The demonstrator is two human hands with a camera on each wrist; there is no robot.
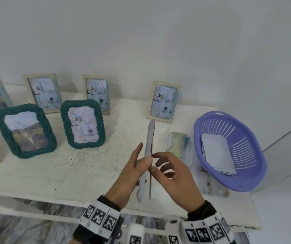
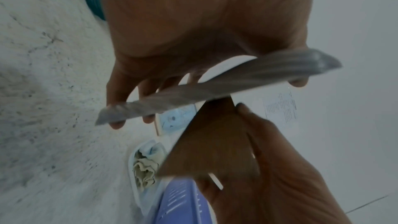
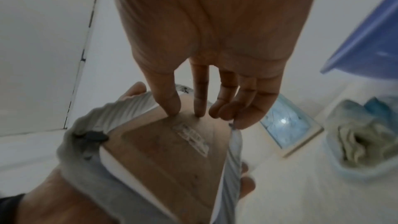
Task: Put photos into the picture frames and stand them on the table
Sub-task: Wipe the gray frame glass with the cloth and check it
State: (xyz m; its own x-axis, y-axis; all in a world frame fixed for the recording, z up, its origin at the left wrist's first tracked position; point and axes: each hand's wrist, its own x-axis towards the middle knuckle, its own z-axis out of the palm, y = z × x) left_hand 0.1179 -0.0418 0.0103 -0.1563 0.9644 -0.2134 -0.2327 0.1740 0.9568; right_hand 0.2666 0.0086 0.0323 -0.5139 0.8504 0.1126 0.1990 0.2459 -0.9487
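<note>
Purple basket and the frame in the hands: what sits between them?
In the head view, a white tray holding crumpled cloth sits between the purple basket and the grey frame.
</note>
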